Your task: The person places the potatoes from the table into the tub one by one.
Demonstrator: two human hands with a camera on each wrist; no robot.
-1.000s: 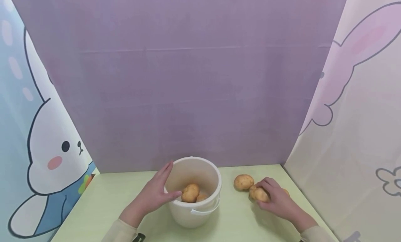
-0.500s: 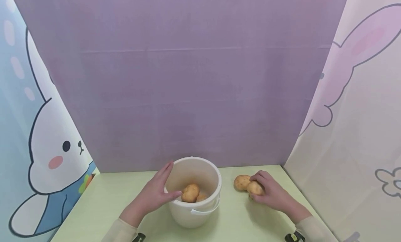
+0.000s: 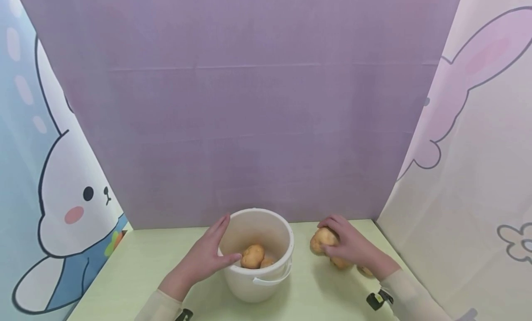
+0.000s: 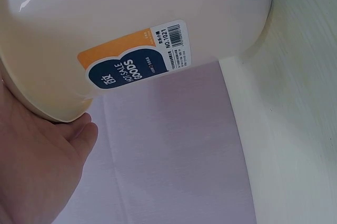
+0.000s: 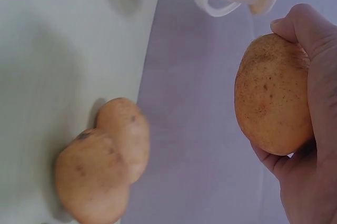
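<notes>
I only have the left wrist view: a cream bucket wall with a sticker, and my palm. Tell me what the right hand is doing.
Observer: The right hand holds a potato in its grip, fingers curled round it, to the right of the bucket.
Operator: Report what is inside the bucket.
Observer: Two potatoes in the bucket show in the head view, against the near wall.
Operator: Say what remains on the table.
Observer: The right wrist view shows loose potatoes lying pressed together on the green table; how many, I cannot tell.
Operator: Describe my left hand from outside.
Observer: The left hand rests against the bucket's left side, thumb over the rim.
</notes>
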